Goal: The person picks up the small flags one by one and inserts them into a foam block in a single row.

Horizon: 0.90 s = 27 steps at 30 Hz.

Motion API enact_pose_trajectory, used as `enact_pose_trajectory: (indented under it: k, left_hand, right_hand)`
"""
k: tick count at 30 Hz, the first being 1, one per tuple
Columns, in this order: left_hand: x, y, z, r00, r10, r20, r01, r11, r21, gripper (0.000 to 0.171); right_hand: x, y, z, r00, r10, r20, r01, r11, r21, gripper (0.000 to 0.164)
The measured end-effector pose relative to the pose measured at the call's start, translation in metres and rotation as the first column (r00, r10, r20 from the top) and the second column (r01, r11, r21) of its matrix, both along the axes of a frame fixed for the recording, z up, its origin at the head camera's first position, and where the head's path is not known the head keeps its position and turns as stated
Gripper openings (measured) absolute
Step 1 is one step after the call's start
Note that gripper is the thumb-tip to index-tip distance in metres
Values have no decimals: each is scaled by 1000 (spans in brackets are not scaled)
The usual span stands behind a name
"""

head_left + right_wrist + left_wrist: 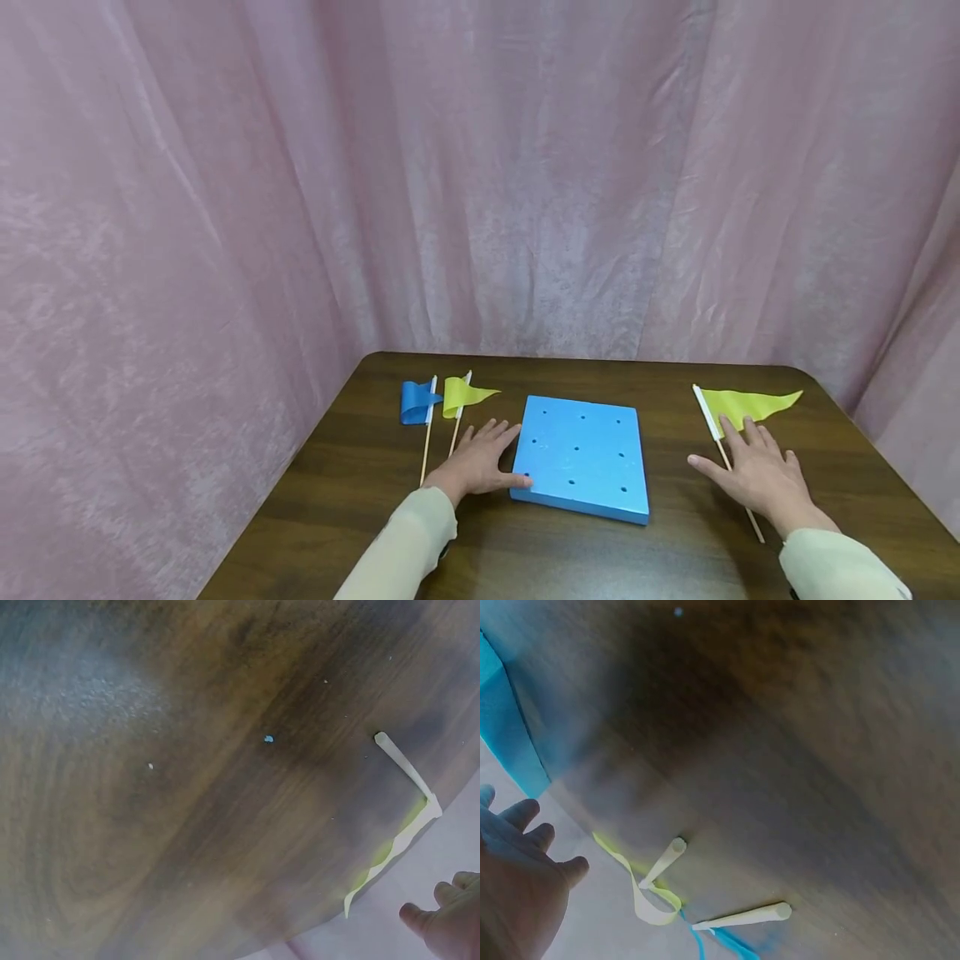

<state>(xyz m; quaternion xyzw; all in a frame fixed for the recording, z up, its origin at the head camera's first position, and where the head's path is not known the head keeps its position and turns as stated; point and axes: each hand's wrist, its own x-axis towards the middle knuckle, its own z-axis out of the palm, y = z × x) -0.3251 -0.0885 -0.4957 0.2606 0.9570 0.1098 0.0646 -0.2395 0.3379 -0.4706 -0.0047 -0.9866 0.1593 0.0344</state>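
A light-blue square board (577,454) with several small holes lies mid-table. My left hand (480,462) is spread at its left edge, the thumb overlapping the board's near corner. Just beyond that hand lie a blue pennant flag (416,402) and a yellow pennant flag (457,397), both on thin wooden sticks; the hand hides part of the yellow one's stick. On the right, my right hand (765,475) reaches over another yellow pennant flag (750,404), fingers extended and apart, covering part of its stick. Neither hand grips anything.
The dark wooden table (330,475) has rounded far corners. Pink curtains (525,183) hang behind it and along both sides. Small blue and white specks dot the tabletop in the right wrist view.
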Motion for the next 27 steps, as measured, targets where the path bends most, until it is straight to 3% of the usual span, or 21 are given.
enact_pose_trajectory:
  k: [16,27]
  left_hand:
    - [1,-3,-9,996,22,85,-30,995,93,94]
    - [3,-6,-11,994,31,105,-41,995,94,91]
  right_hand:
    - [0,12,-10,1000,-24,-19,21,987,-160,95]
    - [-2,14,-21,984,-168,59,178,957,-228,93]
